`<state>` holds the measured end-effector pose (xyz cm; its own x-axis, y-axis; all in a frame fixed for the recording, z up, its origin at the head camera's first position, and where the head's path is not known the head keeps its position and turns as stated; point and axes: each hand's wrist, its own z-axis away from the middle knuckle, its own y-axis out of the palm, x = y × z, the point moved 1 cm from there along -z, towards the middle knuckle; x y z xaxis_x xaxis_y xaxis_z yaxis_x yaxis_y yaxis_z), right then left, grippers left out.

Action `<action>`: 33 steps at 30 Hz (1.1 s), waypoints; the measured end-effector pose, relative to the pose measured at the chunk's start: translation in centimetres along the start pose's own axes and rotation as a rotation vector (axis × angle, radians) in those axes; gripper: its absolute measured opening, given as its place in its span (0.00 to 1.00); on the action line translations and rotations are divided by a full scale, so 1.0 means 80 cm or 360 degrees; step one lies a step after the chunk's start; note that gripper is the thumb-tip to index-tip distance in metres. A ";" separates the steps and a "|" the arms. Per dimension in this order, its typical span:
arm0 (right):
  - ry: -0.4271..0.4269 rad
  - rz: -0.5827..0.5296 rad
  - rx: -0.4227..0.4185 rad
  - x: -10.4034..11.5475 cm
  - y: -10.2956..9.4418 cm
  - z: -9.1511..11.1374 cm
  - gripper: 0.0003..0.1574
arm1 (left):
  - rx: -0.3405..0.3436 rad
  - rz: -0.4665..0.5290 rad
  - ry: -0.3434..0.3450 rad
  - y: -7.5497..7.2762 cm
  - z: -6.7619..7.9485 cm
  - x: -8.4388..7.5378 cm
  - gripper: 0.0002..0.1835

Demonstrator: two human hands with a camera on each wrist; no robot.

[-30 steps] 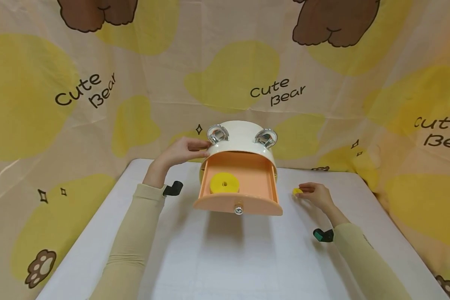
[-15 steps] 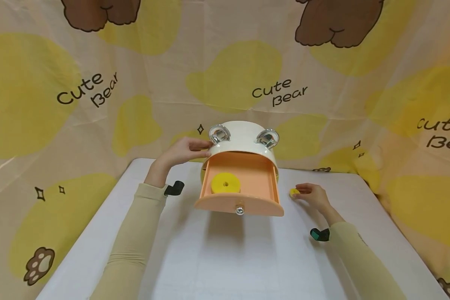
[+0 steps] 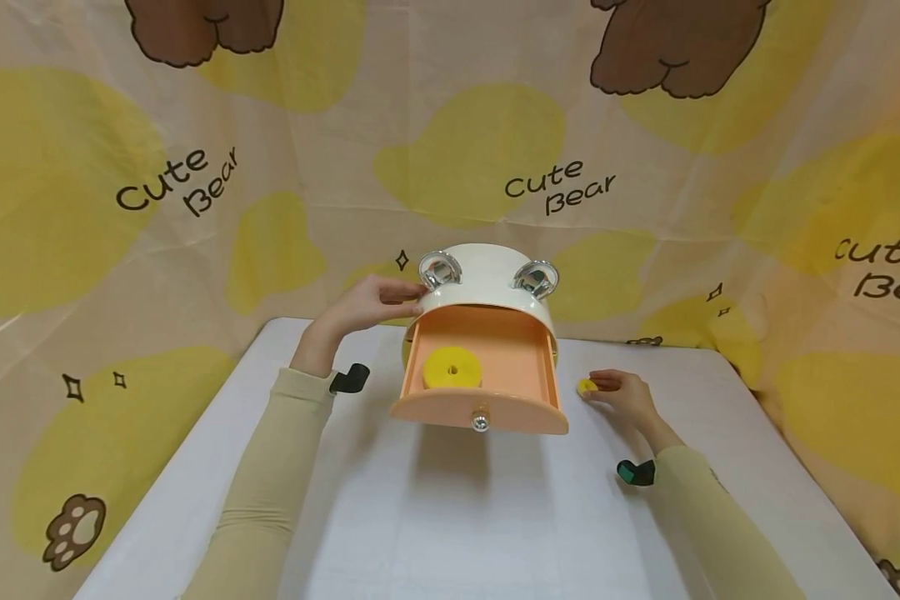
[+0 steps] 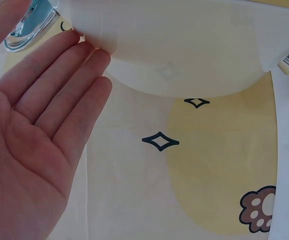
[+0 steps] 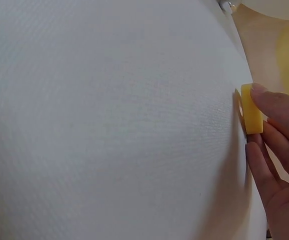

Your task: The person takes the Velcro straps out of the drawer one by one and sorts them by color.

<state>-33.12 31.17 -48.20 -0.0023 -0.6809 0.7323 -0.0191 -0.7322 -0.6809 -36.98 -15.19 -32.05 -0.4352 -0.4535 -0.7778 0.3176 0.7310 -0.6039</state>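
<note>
A white rounded box (image 3: pixel 487 275) with two silvery ear-like rings (image 3: pixel 440 268) stands at the back of the table. Its peach drawer (image 3: pixel 517 362) is pulled out, and a large yellow disc (image 3: pixel 437 371) with a centre hole lies inside at the left. My left hand (image 3: pixel 367 304) rests its fingertips on the box's left side; the left wrist view shows those fingers nearly straight against the white wall (image 4: pixel 184 50). To the right of the box, my right hand (image 3: pixel 626 396) pinches a small yellow disc (image 5: pixel 252 110) between thumb and fingers, on edge and close over the white table.
A silver knob (image 3: pixel 480 422) sits on the drawer front, which juts toward me over the white tabletop (image 3: pixel 450 525). Printed bear cloth (image 3: pixel 330 167) hangs behind and along both sides. Black cameras are strapped at both wrists.
My right hand has shifted slightly left toward the box with the small yellow disc. The left hand stays at the box's side, and the drawer and large disc hold still.
</note>
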 end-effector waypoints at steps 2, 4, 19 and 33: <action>-0.0006 -0.0009 -0.0004 -0.003 0.001 0.000 0.33 | -0.0002 -0.0004 0.0010 0.000 0.000 0.000 0.27; -0.0011 -0.0013 -0.0014 -0.005 0.001 0.000 0.33 | -0.0003 0.0001 0.0021 0.000 0.000 0.000 0.27; 0.0057 -0.0038 -0.0031 -0.011 0.005 -0.001 0.32 | 0.0015 0.0017 -0.0004 0.003 -0.004 0.003 0.26; 0.0067 -0.0015 -0.0027 -0.006 0.004 0.003 0.33 | 0.0010 0.0014 0.0011 0.001 0.001 0.001 0.27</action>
<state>-32.89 31.24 -48.74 -0.0439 -0.6723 0.7390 -0.0366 -0.7381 -0.6737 -36.95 -15.18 -32.14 -0.4381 -0.4437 -0.7818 0.3267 0.7316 -0.5983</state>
